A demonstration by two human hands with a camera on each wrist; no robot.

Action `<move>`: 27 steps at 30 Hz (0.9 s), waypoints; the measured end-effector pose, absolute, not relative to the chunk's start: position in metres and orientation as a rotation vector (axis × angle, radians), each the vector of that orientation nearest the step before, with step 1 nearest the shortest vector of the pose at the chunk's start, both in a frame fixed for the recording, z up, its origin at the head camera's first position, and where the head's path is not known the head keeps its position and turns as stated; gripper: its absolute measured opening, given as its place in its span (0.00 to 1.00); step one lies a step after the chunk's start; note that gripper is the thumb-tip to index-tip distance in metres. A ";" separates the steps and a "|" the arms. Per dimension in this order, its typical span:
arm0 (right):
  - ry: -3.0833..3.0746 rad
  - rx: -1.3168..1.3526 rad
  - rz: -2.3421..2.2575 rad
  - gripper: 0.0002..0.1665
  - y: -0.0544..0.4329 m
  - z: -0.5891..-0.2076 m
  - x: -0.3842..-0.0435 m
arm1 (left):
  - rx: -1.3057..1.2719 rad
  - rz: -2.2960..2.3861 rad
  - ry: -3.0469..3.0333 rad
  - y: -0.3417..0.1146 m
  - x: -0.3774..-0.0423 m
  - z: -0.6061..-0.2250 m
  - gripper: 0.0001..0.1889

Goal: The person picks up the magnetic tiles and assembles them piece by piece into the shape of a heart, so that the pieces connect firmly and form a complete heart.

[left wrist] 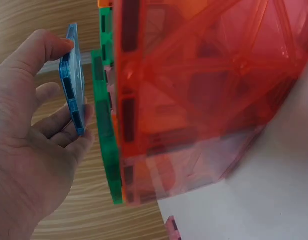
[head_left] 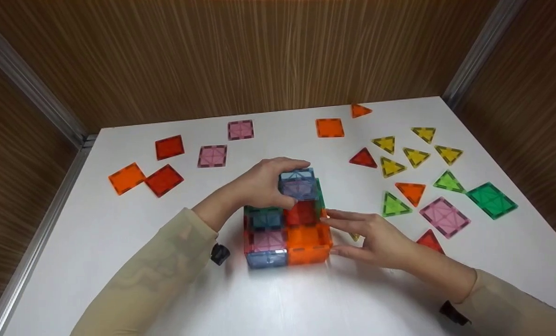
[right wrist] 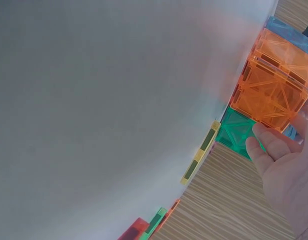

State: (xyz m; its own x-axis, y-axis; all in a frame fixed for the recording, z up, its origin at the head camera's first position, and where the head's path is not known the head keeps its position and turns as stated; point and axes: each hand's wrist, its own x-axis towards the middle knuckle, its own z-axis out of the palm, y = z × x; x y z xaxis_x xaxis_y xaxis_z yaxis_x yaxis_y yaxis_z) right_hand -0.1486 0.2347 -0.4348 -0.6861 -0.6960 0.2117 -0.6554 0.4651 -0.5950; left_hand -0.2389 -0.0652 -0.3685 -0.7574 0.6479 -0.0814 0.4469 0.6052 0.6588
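Observation:
A box-like structure of translucent magnetic tiles (head_left: 309,239) stands in the middle of the white table, with orange, red, pink, blue and green squares in it. Between thumb and fingers, my left hand (head_left: 261,183) pinches a blue square tile (left wrist: 73,82) above the structure's far part. In the left wrist view a gap shows between that tile and the green tile (left wrist: 107,132) of the structure. My right hand (head_left: 376,238) rests its extended fingers against the structure's right side, by the orange tile (right wrist: 269,97) and green tile (right wrist: 236,131) in the right wrist view.
Several yellow triangles (head_left: 416,157), green triangles (head_left: 395,204) and a large pink square (head_left: 445,217) lie flat at right. Red squares (head_left: 164,180), an orange square (head_left: 127,178) and pink squares (head_left: 212,156) lie at left. A wood-grain panel (head_left: 259,60) rises behind the table.

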 end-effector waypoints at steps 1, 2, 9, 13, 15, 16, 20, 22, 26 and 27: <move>2.637 -1.217 -1.027 0.35 0.235 -0.435 -0.148 | 0.892 0.905 2.516 -0.064 -0.239 -0.370 0.42; 2.639 -1.217 -1.024 0.35 0.235 -0.435 -0.148 | 0.898 0.902 2.512 -0.063 -0.239 -0.371 0.42; 2.664 -1.253 -1.028 0.35 0.234 -0.435 -0.148 | 0.958 0.873 2.512 -0.057 -0.238 -0.377 0.42; 2.665 -1.263 -1.032 0.35 0.234 -0.436 -0.148 | 1.002 0.837 2.522 -0.055 -0.239 -0.381 0.42; 2.661 -1.259 -1.035 0.35 0.234 -0.436 -0.149 | 1.013 0.824 2.527 -0.055 -0.239 -0.382 0.42; 2.659 -1.255 -1.035 0.35 0.235 -0.436 -0.149 | 1.015 0.820 2.528 -0.055 -0.239 -0.382 0.43; 2.656 -1.245 -1.025 0.35 0.235 -0.436 -0.149 | 1.003 0.809 2.530 -0.055 -0.238 -0.383 0.43; 2.654 -1.243 -1.023 0.35 0.235 -0.436 -0.149 | 0.992 0.807 2.532 -0.055 -0.238 -0.383 0.43; 2.650 -1.241 -1.024 0.35 0.235 -0.436 -0.150 | 0.985 0.790 2.541 -0.057 -0.238 -0.384 0.44; 2.650 -1.240 -1.025 0.35 0.235 -0.436 -0.150 | 0.991 0.782 2.547 -0.059 -0.238 -0.384 0.44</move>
State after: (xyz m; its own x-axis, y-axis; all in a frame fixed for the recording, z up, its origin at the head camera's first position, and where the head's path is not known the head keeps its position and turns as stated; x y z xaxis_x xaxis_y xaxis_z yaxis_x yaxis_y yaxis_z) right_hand -0.1495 0.2348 -0.4363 -0.6791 -0.6974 0.2289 -0.6699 0.4613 -0.5817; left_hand -0.2379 -0.0588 -0.3840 -0.7178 0.6920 -0.0768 0.5298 0.6144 0.5847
